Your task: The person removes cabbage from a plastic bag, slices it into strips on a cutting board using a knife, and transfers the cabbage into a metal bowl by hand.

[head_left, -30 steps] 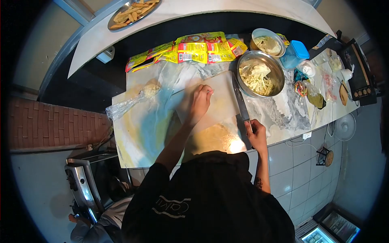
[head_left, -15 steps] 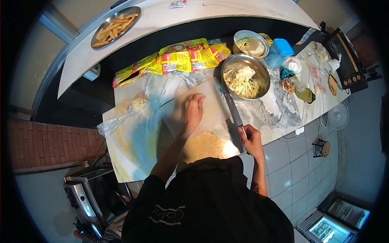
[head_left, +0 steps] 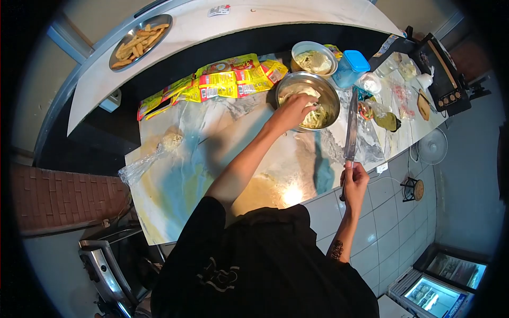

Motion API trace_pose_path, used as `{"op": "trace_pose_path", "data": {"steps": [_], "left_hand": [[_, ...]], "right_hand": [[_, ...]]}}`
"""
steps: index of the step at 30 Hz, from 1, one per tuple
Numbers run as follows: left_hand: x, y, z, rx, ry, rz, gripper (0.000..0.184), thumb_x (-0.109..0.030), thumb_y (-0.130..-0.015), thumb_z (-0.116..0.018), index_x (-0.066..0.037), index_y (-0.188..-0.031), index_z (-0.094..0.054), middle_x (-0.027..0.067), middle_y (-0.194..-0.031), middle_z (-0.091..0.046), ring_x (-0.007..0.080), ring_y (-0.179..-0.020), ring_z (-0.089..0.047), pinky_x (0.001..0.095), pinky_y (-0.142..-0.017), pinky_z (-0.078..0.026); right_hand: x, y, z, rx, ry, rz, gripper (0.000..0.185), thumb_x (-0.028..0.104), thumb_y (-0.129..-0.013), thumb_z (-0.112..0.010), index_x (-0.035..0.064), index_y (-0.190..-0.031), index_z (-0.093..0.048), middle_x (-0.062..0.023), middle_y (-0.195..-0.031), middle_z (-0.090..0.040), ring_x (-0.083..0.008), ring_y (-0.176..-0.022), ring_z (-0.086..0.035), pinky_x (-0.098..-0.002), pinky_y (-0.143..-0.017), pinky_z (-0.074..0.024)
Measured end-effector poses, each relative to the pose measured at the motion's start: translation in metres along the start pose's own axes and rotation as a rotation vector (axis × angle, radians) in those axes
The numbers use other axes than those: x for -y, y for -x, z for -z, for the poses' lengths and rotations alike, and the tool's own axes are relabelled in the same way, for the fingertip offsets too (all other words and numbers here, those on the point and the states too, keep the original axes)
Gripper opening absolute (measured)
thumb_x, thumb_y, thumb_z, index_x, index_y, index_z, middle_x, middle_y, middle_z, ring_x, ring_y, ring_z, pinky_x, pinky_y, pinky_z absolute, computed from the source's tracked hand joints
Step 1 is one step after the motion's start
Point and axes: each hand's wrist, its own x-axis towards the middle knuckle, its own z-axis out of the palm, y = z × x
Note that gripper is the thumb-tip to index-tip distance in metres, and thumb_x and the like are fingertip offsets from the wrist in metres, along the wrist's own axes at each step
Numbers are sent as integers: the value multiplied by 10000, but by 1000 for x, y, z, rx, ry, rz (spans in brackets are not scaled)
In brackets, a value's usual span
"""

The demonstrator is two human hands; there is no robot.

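My left hand [head_left: 292, 112] reaches into the metal bowl [head_left: 335, 100], its fingers closed on the pale food [head_left: 300, 93] at the top of the heap. Cut strips [head_left: 316, 118] lie lower in the same bowl. To the right, my right hand [head_left: 354, 179] is wrapped round the handle of a long knife [head_left: 352, 127], its blade pointing away from me and raised beside the bowl. A thin pale sheet or board [head_left: 233, 139] lies on the marble counter under my left forearm.
Yellow packets [head_left: 218, 84] line the counter's back. A second bowl [head_left: 313, 59] and a blue-lidded container [head_left: 351, 69] stand behind the metal bowl. Left lies a plastic bag [head_left: 142, 165]. A plate of fried pieces [head_left: 139, 43] sits on the ledge. Far right is an oven [head_left: 441, 74].
My left hand has moved from the pale sheet into the metal bowl. My right hand has shifted right with the knife, away from the bowl's side. The view has shifted too.
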Motion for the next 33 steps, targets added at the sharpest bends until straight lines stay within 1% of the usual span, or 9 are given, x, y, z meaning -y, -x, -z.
{"op": "trace_pose_path", "data": {"steps": [2,4,10,15,18,20,28,30,33], "left_hand": [[8,5,-8,6,-21,-1,218,-113,-909,-628,18,-1074,-683,194,-1030,-688,295,-903,-687,380,-826,-525],[3,10,-4,101,138,168,214,-149,-903,-639,24,-1016,-697,204,-980,-693,312,-875,-685,384,-793,-528],[-10,26,2,215,75,247,163,-135,-859,-680,17,-906,-713,186,-847,-697,320,-804,-685,388,-732,-530],[-11,45,-5,182,72,172,155,-142,-847,-685,-4,-910,-720,167,-868,-690,329,-834,-668,414,-751,-520],[-11,52,-5,110,21,111,158,-145,-851,-680,-14,-932,-721,150,-916,-686,335,-901,-644,425,-805,-502],[-9,54,-4,175,3,87,158,-133,-854,-674,-17,-953,-718,147,-943,-678,338,-945,-621,423,-856,-481],[-11,71,11,121,14,74,156,-149,-869,-674,3,-832,-670,134,-825,-644,328,-861,-604,421,-840,-462],[-11,76,18,131,28,79,167,-150,-870,-676,6,-813,-659,132,-805,-637,326,-848,-600,421,-837,-459],[-11,82,25,139,3,73,167,-145,-869,-678,10,-810,-656,132,-793,-636,326,-843,-601,419,-838,-459]], "right_hand": [[-8,-2,3,-16,4,9,306,272,-977,-621,-11,-860,-608,-3,-588,-535,-65,-504,-467,-246,-448,-337],[-10,-3,3,17,0,22,297,262,-978,-617,-8,-855,-606,-2,-588,-537,-64,-504,-470,-245,-449,-341],[-13,-9,-15,79,84,19,261,233,-975,-616,5,-850,-596,-3,-586,-542,-67,-502,-478,-248,-454,-353],[-27,-18,-30,136,96,34,238,196,-983,-593,3,-844,-583,-17,-590,-550,-76,-501,-498,-258,-456,-373],[-32,-22,-34,163,78,41,241,189,-985,-587,-5,-842,-576,-23,-592,-557,-84,-502,-515,-265,-459,-403],[-38,-24,-37,156,92,54,242,185,-985,-585,-7,-839,-572,-28,-597,-561,-88,-507,-526,-270,-462,-415],[-19,-21,-32,139,230,-49,201,167,-963,-607,-14,-878,-596,-70,-631,-595,-103,-526,-541,-290,-480,-419],[-24,-22,-26,122,349,127,187,156,-945,-628,-21,-888,-609,-89,-636,-598,-119,-548,-535,-312,-508,-418],[-24,-23,-22,90,353,147,178,139,-934,-632,-29,-876,-608,-111,-643,-600,-141,-561,-528,-328,-531,-421]]}}
